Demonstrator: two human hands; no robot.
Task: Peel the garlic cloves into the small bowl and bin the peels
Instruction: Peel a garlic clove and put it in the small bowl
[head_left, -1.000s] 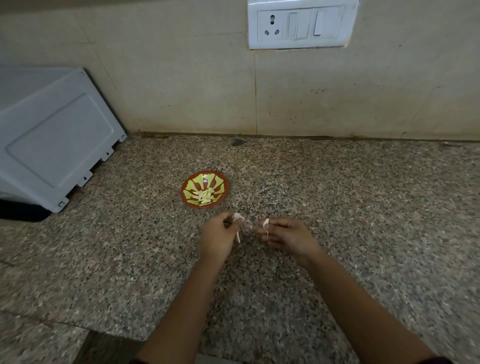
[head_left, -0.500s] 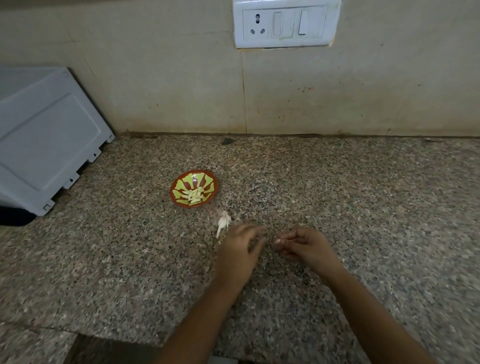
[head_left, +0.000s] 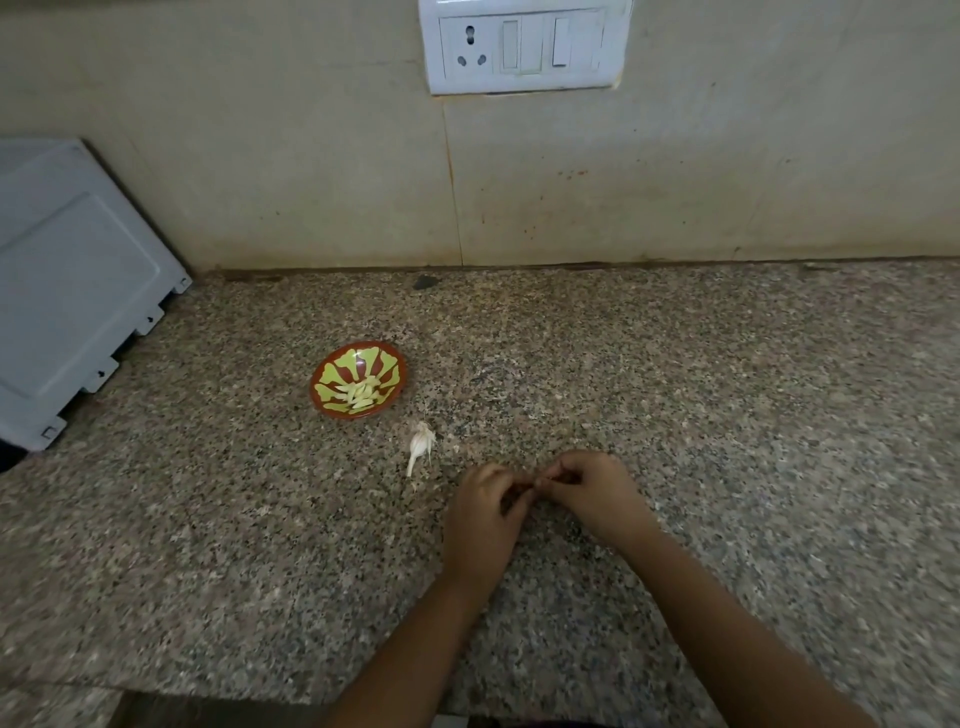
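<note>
Peeled cloves (head_left: 358, 393) lie in small bowl (head_left: 317, 385); peel scrap (head_left: 420, 447) sits mid-counter (head_left: 675, 389), unbinned. Left hand (head_left: 483, 514) and right hand (head_left: 587, 493) meet, fingers curled tip-to-tip, contents hidden; peeling likely unfinished.

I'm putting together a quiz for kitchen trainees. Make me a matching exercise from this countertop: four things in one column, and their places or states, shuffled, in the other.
Things
1. small bowl
2. white garlic piece
3. switch panel
4. grey appliance

Places or states
A. fixed to the wall
B. standing at the far left of the counter
C. lying loose on the counter, just in front of the bowl
D. holding peeled cloves

Pairs: 1-D, 2-C, 3-A, 4-B
</note>
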